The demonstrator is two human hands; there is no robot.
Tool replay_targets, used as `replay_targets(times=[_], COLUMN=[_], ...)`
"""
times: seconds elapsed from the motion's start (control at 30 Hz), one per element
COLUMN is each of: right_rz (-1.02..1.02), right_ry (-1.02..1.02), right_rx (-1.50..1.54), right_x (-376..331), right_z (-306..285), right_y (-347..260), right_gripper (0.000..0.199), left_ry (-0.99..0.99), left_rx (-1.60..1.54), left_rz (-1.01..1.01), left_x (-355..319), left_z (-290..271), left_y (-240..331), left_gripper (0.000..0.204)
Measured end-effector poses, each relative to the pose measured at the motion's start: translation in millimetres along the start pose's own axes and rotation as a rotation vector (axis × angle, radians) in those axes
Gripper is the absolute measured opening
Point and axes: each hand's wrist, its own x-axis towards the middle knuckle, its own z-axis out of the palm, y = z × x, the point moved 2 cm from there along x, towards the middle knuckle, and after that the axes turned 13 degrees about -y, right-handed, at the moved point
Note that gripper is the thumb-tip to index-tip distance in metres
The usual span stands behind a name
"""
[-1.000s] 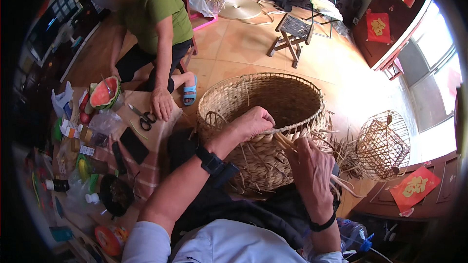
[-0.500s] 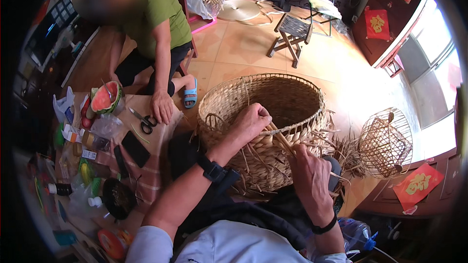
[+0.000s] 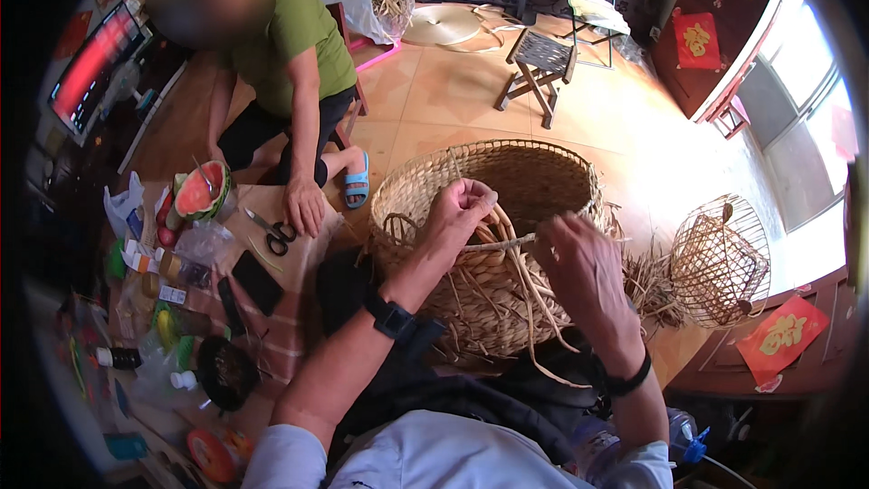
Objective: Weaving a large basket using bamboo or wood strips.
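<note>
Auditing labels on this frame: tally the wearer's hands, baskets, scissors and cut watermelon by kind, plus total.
Left hand and right hand: 2 hands
Large woven basket and openwork basket: 2 baskets
Scissors: 1 pair
Cut watermelon: 1
Total: 6

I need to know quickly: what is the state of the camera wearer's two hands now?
Left hand: closed, pinching plant strands.
Right hand: fingers curled near the basket; hold cannot be told.
</note>
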Motion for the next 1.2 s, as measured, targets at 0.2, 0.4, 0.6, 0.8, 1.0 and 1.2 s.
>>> replay_targets(times=[0.2,0.4,0.6,0.8,1.0,1.2], right_rz=[-0.037,0.036,0.051,0.131,-0.042,0.049], right_ry=[-0.283,-0.577,-0.135,-0.422,0.145,0.168], right_rx=[0.29,0.533,0.191,1.143,0.051,-0.1], right_x=[48.7,67.4,85.1,104.7,114.1,70.0], right_z=[34.9,45.0,64.0,58.8,32.9,2.2], right_y=[28.1,50.0,92.0,96.2,131.8,140.6], right_gripper=[0.035,0.037,0.018,0.01,0.01,0.022], left_ry=[0.036,-0.035,-0.149,-0.07,-0.08,-0.107], left_rx=[0.7,0.937,0.638,0.558,0.702,0.703], left_rz=[0.238,-0.167,-0.074,-0.051,-0.04,-0.093], left_x=[-36.2,-58.4,-47.9,-53.2,-51.3,-51.3], left_z=[20.5,20.8,26.3,27.3,35.1,36.4], left_y=[60.6,56.5,24.5,21.0,29.1,31.7], left_gripper=[0.035,0.037,0.03,0.026,0.026,0.022])
